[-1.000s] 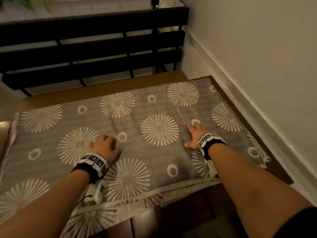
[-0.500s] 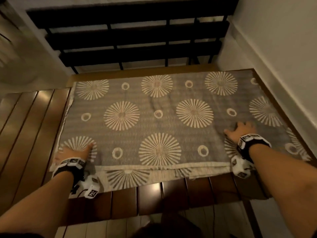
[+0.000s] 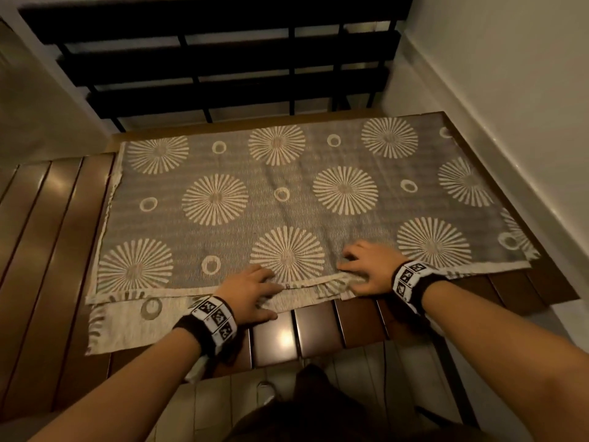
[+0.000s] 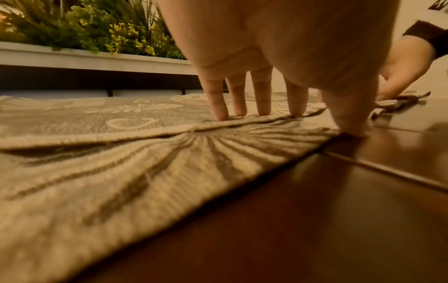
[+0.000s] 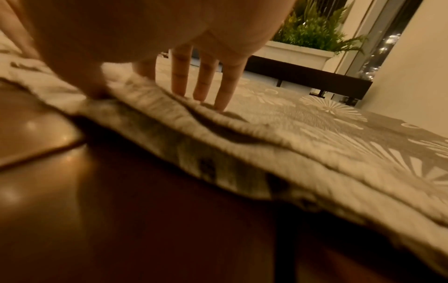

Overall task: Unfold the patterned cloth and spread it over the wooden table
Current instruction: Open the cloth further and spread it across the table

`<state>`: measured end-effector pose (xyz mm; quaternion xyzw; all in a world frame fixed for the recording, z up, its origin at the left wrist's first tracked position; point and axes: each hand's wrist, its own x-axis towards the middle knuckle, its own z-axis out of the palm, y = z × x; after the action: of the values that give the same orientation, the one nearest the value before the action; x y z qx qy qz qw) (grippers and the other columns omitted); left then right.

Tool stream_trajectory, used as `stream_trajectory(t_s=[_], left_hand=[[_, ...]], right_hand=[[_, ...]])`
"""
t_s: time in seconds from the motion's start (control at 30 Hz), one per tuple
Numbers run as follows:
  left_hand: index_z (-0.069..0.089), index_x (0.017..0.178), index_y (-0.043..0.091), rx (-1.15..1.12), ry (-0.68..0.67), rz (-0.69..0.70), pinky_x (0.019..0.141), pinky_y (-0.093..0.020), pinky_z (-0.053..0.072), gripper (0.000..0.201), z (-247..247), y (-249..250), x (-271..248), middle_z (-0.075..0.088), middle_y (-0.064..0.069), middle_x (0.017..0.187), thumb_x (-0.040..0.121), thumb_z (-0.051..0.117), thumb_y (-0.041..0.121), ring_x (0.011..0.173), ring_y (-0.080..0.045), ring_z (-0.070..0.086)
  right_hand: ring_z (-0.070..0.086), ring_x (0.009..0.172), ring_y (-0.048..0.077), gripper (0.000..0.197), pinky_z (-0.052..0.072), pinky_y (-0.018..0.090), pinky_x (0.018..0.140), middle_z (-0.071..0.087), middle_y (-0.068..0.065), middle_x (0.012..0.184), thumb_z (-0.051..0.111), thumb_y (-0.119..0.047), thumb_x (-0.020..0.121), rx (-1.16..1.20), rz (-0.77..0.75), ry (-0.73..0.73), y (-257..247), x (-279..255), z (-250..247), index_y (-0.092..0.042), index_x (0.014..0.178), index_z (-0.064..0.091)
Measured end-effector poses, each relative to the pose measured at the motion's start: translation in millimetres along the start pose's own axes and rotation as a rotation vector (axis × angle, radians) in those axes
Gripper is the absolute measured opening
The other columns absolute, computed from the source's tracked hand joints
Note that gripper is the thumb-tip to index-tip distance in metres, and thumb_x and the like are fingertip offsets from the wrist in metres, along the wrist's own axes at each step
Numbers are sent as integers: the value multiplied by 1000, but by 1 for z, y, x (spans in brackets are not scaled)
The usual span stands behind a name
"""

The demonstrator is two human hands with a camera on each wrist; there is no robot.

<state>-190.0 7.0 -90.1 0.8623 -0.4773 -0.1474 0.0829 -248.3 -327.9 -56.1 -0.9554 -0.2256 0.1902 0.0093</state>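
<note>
A grey patterned cloth (image 3: 280, 193) with cream sunbursts lies folded in layers on the wooden slat table (image 3: 57, 250). A pale under-layer (image 3: 127, 323) sticks out at the near left. My left hand (image 3: 251, 288) rests at the middle of the near edge. Its straight fingers (image 4: 261, 103) press on the top layer and its thumb touches the table beside the lower layer. Just to the right, my right hand (image 3: 369, 269) pinches the bunched near edge, thumb at the fold and fingers (image 5: 201, 84) on top.
A dark slatted bench (image 3: 223, 59) stands behind the table. A white wall (image 3: 510, 90) runs close along the right side. A white planter with green plants (image 4: 84, 28) sits beyond the bench. Bare slats (image 3: 318, 327) show in front of the cloth.
My left hand has moved from the cloth's near left corner to the middle of the near edge. The right hand has slid left toward it and taken hold of the edge.
</note>
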Motion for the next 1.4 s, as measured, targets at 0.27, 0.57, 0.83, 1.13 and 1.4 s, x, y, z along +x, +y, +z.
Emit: stream_trajectory(t_s=[0.27,0.57,0.83,1.13,1.4], left_hand=[[58,131,25,-211,16,-269,105,-37,39,98,-8,3,-1,52,0,131,61,35,89,124,-20,44],[38,139,36,-5,-19,-425,103,-48,41,70,-11,37,45,41,-3,142,79,51,70,132,-29,34],[50,136,29,-64,39,-585,101,-44,44,46,-22,-37,6,48,-2,139,90,56,26,125,-28,45],[54,106,28,-132,105,-760,75,-36,51,17,-45,-64,-9,69,-10,103,90,52,22,91,-31,66],[-5,153,28,-249,-163,-579,96,-36,48,121,-26,-48,2,54,-7,140,68,72,66,119,-29,58]], right_hand=[[48,118,23,40,46,37,92,53,3,130,51,-18,91,28,102,-79,-5,5,-12,-18,131,55],[59,105,33,30,48,40,87,63,14,116,47,-4,89,239,360,99,-5,18,-36,-11,117,55],[58,103,30,37,42,34,76,56,9,114,58,-15,88,24,364,106,29,1,-43,-18,125,53],[61,104,34,30,48,37,87,64,17,119,52,-13,90,338,617,-7,46,3,-26,-13,120,57],[65,98,28,99,53,35,84,66,11,117,59,-58,80,357,426,-136,38,15,-7,-33,152,-4]])
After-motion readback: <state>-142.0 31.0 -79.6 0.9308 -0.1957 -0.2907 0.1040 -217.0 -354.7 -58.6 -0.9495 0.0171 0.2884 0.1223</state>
